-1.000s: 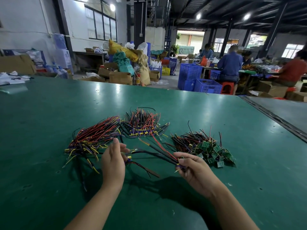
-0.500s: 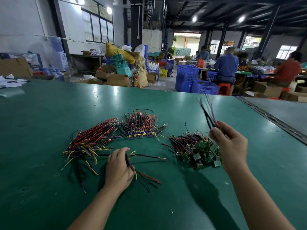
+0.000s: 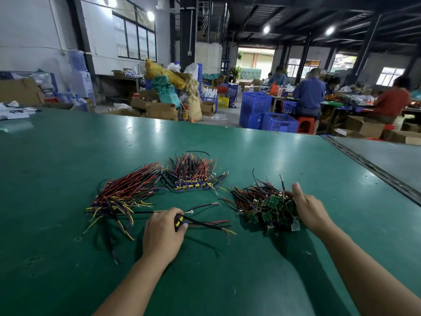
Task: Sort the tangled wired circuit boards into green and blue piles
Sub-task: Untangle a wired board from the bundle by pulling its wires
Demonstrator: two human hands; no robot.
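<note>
Three heaps of wired boards lie on the green table [image 3: 250, 281]. A long tangled bundle [image 3: 123, 197] of red, black and yellow wires is at the left. The blue-board pile [image 3: 193, 181] sits behind the middle, and the green-board pile [image 3: 271, 209] is at the right. My left hand [image 3: 163, 233] grips a small blue board [image 3: 178, 221] just above the table, its wires trailing off to the right. My right hand [image 3: 307, 208] rests against the right side of the green pile. Its thumb is lifted clear, and its fingertips are hidden among the boards.
A dark seam [image 3: 373, 169] runs along the table's right side. Beyond the far edge stand blue crates [image 3: 268, 115], cardboard boxes [image 3: 159, 110] and sacks. Several people [image 3: 307, 96] sit working at benches at the back right.
My right hand pulled a wired board out of the bunch, lifted it to the right, then lowered it onto the green pile. My left hand stayed put, gripping the blue board.
</note>
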